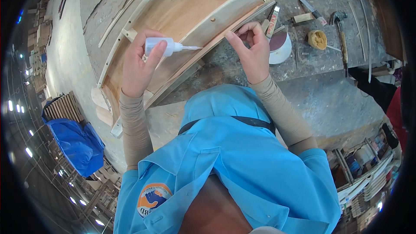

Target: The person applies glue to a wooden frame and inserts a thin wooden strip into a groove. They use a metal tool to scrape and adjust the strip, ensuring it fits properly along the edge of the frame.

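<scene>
My left hand (138,71) is closed around a small translucent squeeze bottle (158,47). Its thin nozzle points right and meets, or nearly meets, the edge of a curved wooden frame (219,14). Along the near side of that frame runs a long thin wooden strip (190,66). Close to the strip's right part is my right hand (256,56), with thumb and fingers curled together. Whether they grip the strip or some small piece cannot be made out.
Right of the frame on the worktable (216,74) lie a chisel-like blade (307,4), a hammer (342,39), a cup of yellowish paste (317,39) and a round white item with a dark reddish top (281,50). A blue bag (76,143) hangs at left. Another person's dark sleeve (375,89) shows at right.
</scene>
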Motion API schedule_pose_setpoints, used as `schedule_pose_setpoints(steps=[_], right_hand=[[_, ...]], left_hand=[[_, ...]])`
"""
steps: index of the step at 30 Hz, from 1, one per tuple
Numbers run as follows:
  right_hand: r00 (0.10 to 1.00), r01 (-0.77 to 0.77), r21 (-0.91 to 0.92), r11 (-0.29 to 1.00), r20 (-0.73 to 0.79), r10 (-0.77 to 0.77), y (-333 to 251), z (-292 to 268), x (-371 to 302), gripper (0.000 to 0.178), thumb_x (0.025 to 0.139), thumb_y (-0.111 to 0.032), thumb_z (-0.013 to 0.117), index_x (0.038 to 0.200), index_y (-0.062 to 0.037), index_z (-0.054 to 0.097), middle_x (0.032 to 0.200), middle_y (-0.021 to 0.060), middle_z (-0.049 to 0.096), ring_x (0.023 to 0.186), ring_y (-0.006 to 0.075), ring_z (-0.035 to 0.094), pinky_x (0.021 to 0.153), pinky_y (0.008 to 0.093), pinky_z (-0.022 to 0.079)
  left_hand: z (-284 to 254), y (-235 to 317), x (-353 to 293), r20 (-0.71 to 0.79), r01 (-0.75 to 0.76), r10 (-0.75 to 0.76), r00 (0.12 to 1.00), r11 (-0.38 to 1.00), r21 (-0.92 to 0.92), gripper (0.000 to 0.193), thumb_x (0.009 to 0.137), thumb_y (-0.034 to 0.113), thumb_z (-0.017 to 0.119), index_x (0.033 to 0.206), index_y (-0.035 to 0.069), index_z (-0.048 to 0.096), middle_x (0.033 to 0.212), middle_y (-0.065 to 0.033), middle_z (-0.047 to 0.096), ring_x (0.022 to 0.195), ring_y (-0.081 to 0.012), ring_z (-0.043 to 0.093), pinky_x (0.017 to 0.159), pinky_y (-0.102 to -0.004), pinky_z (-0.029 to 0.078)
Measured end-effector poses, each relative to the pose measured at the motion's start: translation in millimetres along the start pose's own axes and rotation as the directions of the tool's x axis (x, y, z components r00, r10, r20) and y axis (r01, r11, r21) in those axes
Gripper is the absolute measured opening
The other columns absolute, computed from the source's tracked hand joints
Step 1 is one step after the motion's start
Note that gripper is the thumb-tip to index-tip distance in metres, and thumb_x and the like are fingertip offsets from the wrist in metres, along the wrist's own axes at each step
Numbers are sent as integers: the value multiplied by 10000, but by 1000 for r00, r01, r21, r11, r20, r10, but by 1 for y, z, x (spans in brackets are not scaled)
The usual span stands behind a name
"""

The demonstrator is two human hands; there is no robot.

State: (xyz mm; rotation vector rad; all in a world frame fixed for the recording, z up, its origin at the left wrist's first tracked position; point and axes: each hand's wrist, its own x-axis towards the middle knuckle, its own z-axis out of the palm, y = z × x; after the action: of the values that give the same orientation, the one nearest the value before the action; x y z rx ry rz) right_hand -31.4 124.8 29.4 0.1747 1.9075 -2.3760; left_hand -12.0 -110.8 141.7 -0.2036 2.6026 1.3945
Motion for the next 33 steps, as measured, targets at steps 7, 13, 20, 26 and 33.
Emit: schedule_pose_setpoints(steps=[7,13,20,26,33], right_hand=[[1000,31,-12,999,-5,-31,2,0,0,316,869,-195,803,942,-22,548,850,21,604,780,91,580,722,247,498],[998,58,-13,998,-12,-58,4,0,1,321,865,-195,805,939,-15,550,854,20,605,781,90,577,719,249,499],[996,82,-4,997,-22,-82,5,2,1,319,866,-202,804,939,-11,559,863,24,610,777,90,573,716,248,497],[998,71,17,997,0,-71,5,-1,-1,295,887,-201,784,962,-10,572,879,24,610,803,96,571,744,255,495],[939,336,-240,911,16,-342,-3,-7,-19,254,849,-124,775,1044,-48,631,971,57,616,865,187,601,797,316,493]], left_hand=[[-6,-6,-7,3,33,-33,999,999,6,201,980,231,643,1071,54,618,917,-13,645,855,-85,589,777,-242,462],[-9,-9,-16,-22,0,0,1000,999,38,198,983,234,641,1060,54,616,921,-18,648,859,-97,593,792,-253,472],[-11,-17,-25,-55,-4,4,998,1000,-2,197,995,244,629,1063,59,614,902,-13,645,774,-67,555,696,-220,445],[-5,-35,-29,-83,87,-104,991,980,-181,225,1035,278,561,1100,67,604,894,-8,620,704,-48,485,609,-210,410],[-8,-52,-28,-70,50,-92,993,888,-457,336,1056,349,524,1135,29,591,876,-4,578,690,-68,439,610,-230,415]])
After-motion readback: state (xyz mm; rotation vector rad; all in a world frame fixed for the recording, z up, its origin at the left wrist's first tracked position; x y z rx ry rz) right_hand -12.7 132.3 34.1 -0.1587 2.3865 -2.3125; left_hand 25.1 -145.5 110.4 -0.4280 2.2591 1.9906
